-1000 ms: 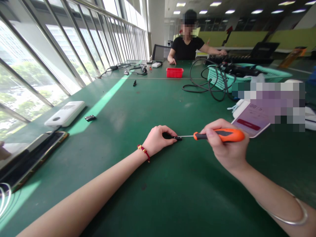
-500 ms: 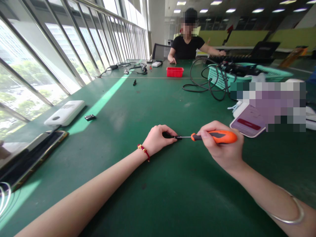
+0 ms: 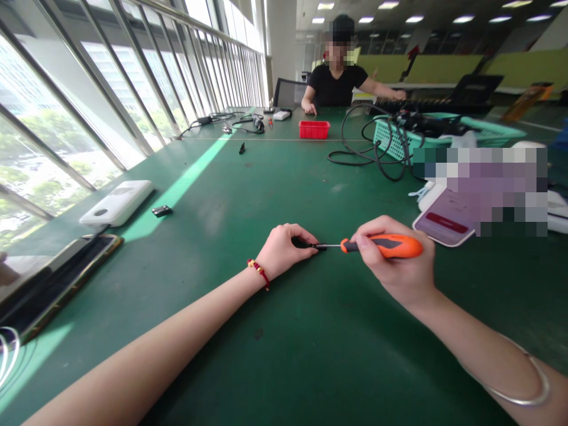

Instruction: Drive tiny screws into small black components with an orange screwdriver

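My left hand (image 3: 286, 251) rests on the green table (image 3: 213, 367), its thumb and fingertips pinching a small black part (image 3: 320, 247) whose kind is too small to make out. From the other side, my right hand (image 3: 399, 266) is wrapped round a screwdriver (image 3: 397, 245) with an orange and black handle. Its thin metal shaft lies level and points left. The tip meets the right end of the black part; whether it sits inside cannot be seen.
At left lie a white power bank (image 3: 119, 201), a dark phone (image 3: 48, 296) and a small black block (image 3: 162, 211). A red bin (image 3: 314, 129) stands towards a seated person (image 3: 338, 83). At right are a teal basket (image 3: 390, 142) with cables and another phone (image 3: 444, 222).
My right hand and the screwdriver have shifted slightly left, towards the black part. My left hand stays in place, still pinching it.
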`<state>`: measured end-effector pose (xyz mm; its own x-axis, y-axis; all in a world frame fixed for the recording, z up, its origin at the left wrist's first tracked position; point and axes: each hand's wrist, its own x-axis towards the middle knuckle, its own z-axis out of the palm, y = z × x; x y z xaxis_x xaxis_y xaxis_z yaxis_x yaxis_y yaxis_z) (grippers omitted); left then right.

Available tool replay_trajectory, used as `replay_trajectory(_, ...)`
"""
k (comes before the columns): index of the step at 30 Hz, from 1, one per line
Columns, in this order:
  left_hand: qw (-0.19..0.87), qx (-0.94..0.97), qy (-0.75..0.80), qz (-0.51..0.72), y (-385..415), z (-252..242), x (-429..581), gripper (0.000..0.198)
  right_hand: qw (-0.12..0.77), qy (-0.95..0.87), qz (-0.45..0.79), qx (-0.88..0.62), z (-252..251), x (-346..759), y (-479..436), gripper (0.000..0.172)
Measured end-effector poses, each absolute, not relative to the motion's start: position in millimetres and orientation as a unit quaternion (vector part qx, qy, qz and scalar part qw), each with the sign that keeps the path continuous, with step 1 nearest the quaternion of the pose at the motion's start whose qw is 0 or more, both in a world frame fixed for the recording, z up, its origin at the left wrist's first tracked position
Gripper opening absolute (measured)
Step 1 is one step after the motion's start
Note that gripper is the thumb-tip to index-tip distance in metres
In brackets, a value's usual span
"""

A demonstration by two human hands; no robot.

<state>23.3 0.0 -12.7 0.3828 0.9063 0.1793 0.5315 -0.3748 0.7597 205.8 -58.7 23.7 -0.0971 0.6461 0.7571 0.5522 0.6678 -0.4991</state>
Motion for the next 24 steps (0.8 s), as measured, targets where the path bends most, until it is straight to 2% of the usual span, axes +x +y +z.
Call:
replay_trajectory(3, 0.311, 0.772, 0.464, 0.303, 1.0, -14.0, 22.7, 0.013, 0.538, -0.727, 0.059, -0.422, 25.5, 203.2, -61.0, 0.006)
replay_trajectory(8, 0.308, 0.778, 0.456, 0.304, 2.3, -15.9, 21.9, 0.014, 0.569, -0.705, 0.080, -0.416, 22.7, 201.3, -60.2, 0.034)
replay_trajectory(10, 0.305, 0.778, 0.457, 0.304, 2.0, -15.5, 22.0, 0.013, 0.577, -0.704, 0.093, -0.404, 21.5, 201.7, -58.7, 0.037)
replay_trajectory(12, 0.302, 0.778, 0.459, 0.304, 1.4, -14.8, 22.2, 0.013, 0.577, -0.703, 0.107, -0.402, 21.5, 202.1, -58.5, 0.034)
replay_trajectory(18, 0.286, 0.783, 0.459, 0.306, 0.3, -12.9, 23.2, 0.011, 0.532, -0.715, 0.124, -0.436, 25.1, 200.0, -65.2, 0.010)
replay_trajectory(24, 0.276, 0.781, 0.468, 0.306, -1.9, -11.0, 23.9, 0.011, 0.567, -0.705, 0.087, -0.418, 21.5, 198.7, -62.3, 0.042)
